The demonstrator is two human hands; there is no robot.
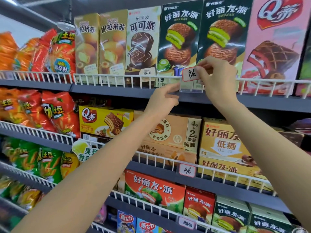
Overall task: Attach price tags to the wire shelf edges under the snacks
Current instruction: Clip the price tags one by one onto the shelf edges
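Price tag (190,74) — in right hand (217,76)

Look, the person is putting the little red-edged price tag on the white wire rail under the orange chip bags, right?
Not quite. The head view shows the right hand pinching the red-edged price tag at the white wire rail under the dark green pie boxes, not the orange chip bags, which sit far to the left. The left hand reaches to the clear holder just below it.

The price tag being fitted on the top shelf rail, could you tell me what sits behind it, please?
Behind the price tag stand the dark green matcha pie boxes, behind the white wire rail. The tag, the right hand and the clear holder cover the boxes' lower print.
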